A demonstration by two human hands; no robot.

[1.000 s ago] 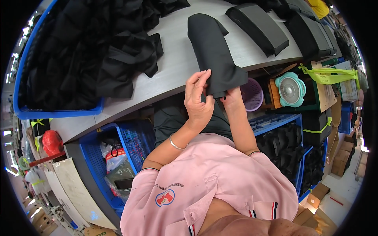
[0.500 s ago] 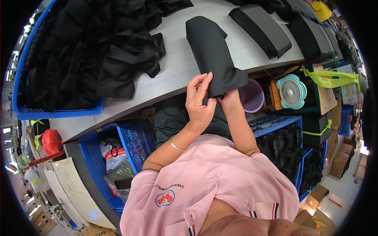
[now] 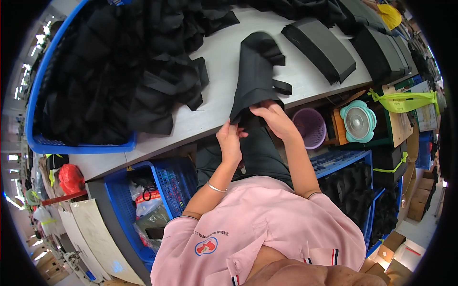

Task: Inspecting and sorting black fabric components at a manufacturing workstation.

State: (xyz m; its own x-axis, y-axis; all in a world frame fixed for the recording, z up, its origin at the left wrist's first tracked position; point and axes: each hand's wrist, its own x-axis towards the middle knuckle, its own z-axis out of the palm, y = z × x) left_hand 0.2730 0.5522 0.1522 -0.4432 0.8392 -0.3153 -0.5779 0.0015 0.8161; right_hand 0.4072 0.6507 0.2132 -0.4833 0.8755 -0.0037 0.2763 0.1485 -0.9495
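Observation:
A black fabric piece (image 3: 254, 78) hangs over the table's near edge, its far part curled on the grey tabletop. At its lower left corner my left hand (image 3: 230, 143) has thumb and fingers closed on the cloth. My right hand (image 3: 275, 120) is closed on the lower right edge; some of its fingertips are hidden by the fabric. Between the hands the lower edge is spread apart, showing a dark fold. A short strip-like part (image 3: 282, 87) sticks out on the right side of the piece.
Left on the table (image 3: 217, 71), a blue basket (image 3: 86, 147) overflows with black fabric. Stacked dark panels (image 3: 319, 47) lie at the far right. Below the edge are a purple bin (image 3: 310, 127), a teal fan (image 3: 359, 121) and a blue crate (image 3: 119, 209) of bags.
My left hand has moved down to the fabric's lower left corner, and my right hand has come up into view. The lower edge has been spread, and the far end has curled over.

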